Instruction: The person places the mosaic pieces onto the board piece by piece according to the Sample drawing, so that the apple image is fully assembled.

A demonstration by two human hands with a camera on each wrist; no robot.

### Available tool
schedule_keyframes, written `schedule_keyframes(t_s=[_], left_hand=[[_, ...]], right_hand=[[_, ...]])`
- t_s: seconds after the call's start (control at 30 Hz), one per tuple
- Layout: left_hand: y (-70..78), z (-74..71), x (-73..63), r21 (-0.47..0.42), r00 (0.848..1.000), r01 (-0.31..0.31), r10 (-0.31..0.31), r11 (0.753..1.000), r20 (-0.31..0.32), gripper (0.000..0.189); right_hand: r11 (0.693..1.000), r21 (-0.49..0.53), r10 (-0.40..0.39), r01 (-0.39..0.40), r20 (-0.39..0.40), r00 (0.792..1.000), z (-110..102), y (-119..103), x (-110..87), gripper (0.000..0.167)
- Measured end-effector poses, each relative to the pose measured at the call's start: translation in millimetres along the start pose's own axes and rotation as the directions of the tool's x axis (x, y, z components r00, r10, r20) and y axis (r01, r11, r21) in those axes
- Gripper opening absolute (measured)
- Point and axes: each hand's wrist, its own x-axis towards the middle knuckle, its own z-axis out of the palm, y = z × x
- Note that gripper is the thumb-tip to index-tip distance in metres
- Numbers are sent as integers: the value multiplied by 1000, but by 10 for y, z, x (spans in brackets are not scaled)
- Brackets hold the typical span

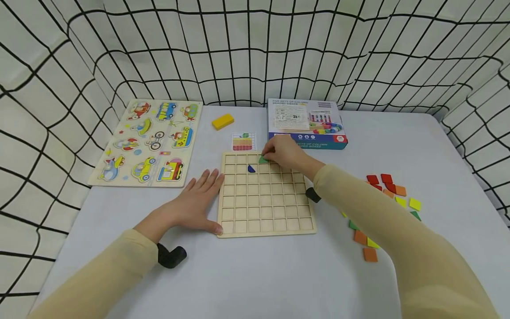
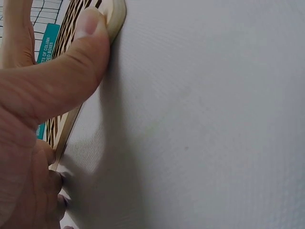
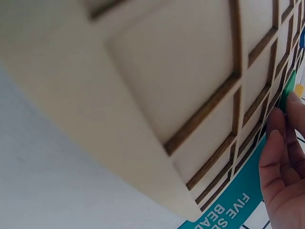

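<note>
A wooden grid board point(image 1: 267, 234) lies on the white table. My right hand point(image 1: 284, 153) pinches a small green piece point(image 1: 262, 160) at the board's far row; the right wrist view shows the green piece point(image 3: 287, 90) between thumb and fingers. One row nearer, a dark blue piece point(image 1: 251, 169) with a curved edge lies in a cell. Spread flat, my left hand point(image 1: 193, 204) rests along the board's left side. Its thumb point(image 2: 86, 52) touches the near left corner, as the left wrist view shows.
Behind the board lie a small picture card point(image 1: 243, 141), a yellow block point(image 1: 222, 121) and a printed box point(image 1: 307, 125). A vehicle puzzle board point(image 1: 149, 144) is at the left. Several coloured tiles point(image 1: 369, 254) lie at the right, partly behind my sleeve. Black netting point(image 1: 249, 48) surrounds the table.
</note>
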Motion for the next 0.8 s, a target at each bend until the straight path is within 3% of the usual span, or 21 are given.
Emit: schedule_keyframes(t_s=[0.27,0.43,0.57,0.8], left_hand=[[29,46,39,-1,1000,-2,2,1000,3,134],[17,86,62,1,1000,-13,13,1000,4,134],[9,76,70,11,1000,-14,14,1000,5,134],[-13,6,37,22,1000,-6,6,1000,11,134]], right_hand=[[1000,-9,3,-4,-23,1000,-6,41,-82,17],[998,24,67,-67,-35,997,-139,188,-315,21],[994,41,109,-106,-78,991,-374,486,-693,22],[975,53,220,-215,-123,968,-764,1180,-1600,30]])
